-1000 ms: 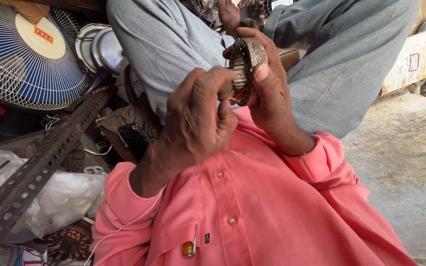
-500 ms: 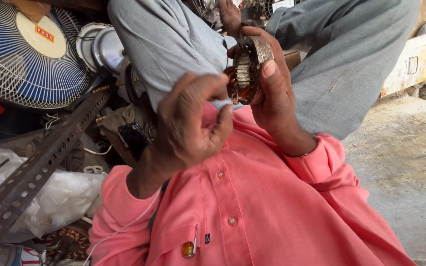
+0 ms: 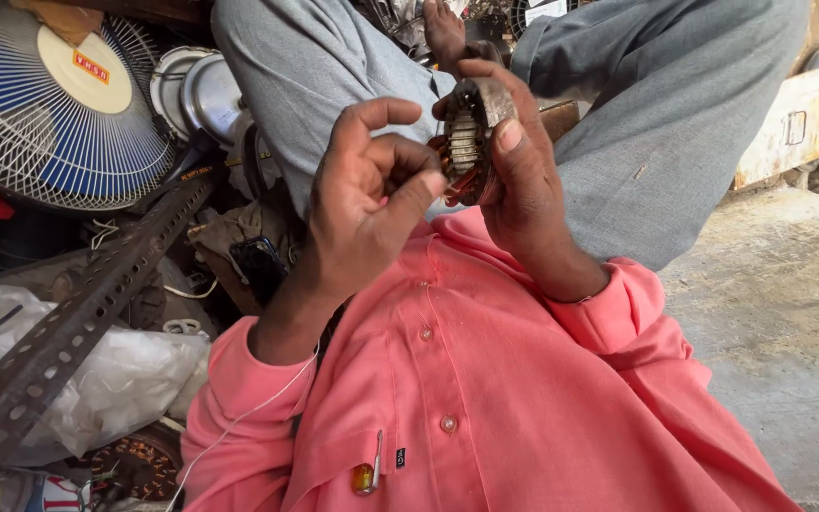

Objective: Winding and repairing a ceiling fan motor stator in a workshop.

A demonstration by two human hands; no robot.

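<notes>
My right hand grips a small rusty motor stator with steel laminations and reddish copper windings, held edge-on above my chest. My left hand is beside it on the left. Its thumb and curled middle fingers pinch the stator's near edge at the windings, and its index finger is raised clear. Both arms wear pink shirt sleeves. My grey-trousered knees rise behind the hands.
A blue-bladed table fan with a wire guard lies at the left, next to metal lids. A slotted steel angle bar runs across white plastic bags. Concrete floor is at the right, and a small screwdriver is clipped in my shirt pocket.
My left hand has shifted its hold on the stator: the index finger has lifted and the thumb now presses the near edge. The right hand has turned the stator slightly.
</notes>
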